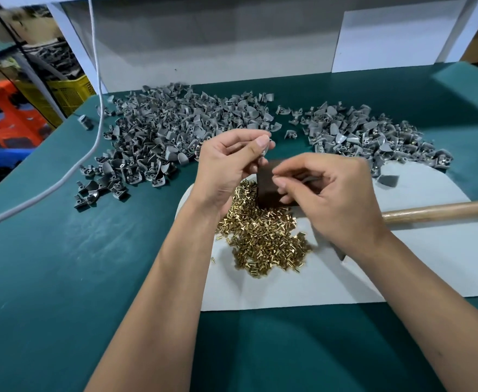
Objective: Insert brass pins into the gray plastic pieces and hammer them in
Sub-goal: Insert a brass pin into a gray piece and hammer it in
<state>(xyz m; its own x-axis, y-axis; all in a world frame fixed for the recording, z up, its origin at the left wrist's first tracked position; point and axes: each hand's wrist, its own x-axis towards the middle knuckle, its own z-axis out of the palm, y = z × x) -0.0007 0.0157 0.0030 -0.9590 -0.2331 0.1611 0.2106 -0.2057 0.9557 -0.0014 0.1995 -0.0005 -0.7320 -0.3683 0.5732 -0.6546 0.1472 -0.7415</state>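
While the left hand (226,165) pinches a small gray moulded plastic piece (265,150) between thumb and fingertips, the right hand (325,190) curls its fingers just beside it, though whether they grip a pin is blurred. Below both hands a heap of short shiny brass pins (263,236) lies on pale sheet (345,278), against a dark brown rectangular block (268,188). Beyond the hands spread two piles of curved matte gray plastic pieces (175,131). Right of the right hand lies a smooth wooden hammer handle (441,210).

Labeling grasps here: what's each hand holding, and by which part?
Left hand pinches a gray plastic piece between thumb and fingertips; mostly hidden, so the part is unclear. Right hand has curled, pinching fingers, but its contents cannot be told.
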